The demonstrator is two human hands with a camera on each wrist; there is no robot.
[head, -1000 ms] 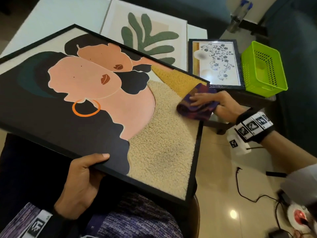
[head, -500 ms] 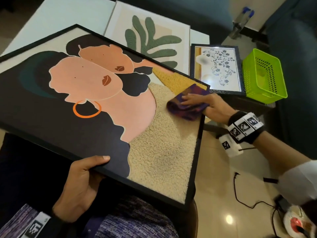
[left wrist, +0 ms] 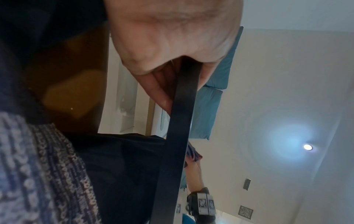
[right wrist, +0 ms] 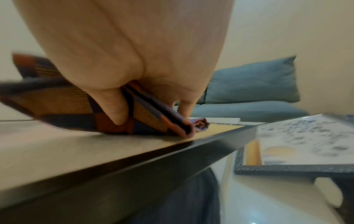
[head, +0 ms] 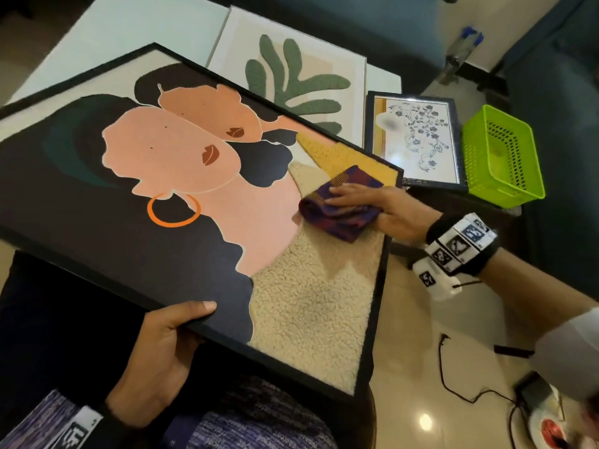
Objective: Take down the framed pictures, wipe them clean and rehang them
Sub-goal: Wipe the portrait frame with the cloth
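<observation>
A large black-framed picture [head: 181, 189] of two pink faces with beige fleece lies tilted across my lap. My left hand [head: 162, 348] grips its near edge, thumb on top and fingers underneath; the left wrist view shows the black frame rail [left wrist: 178, 136] running out of my left hand [left wrist: 172, 37]. My right hand [head: 366, 199] lies flat with straight fingers on a folded purple and orange checked cloth [head: 337, 218], pressing it onto the picture near the right edge. In the right wrist view my right hand [right wrist: 124, 45] bears down on the cloth [right wrist: 57, 106] just inside the frame rail [right wrist: 134, 163].
On the white table [head: 129, 24] behind lie a white-framed leaf picture [head: 291, 76] and a small dark-framed floral picture [head: 418, 140]. A green plastic basket [head: 499, 157] stands to their right. A black cable [head: 453, 384] trails over the tiled floor at the right, and a dark sofa [head: 557, 124] lies beyond.
My right hand has slid the cloth leftward from the picture's right edge onto the fleece and pink area. The left hand keeps its grip on the near edge.
</observation>
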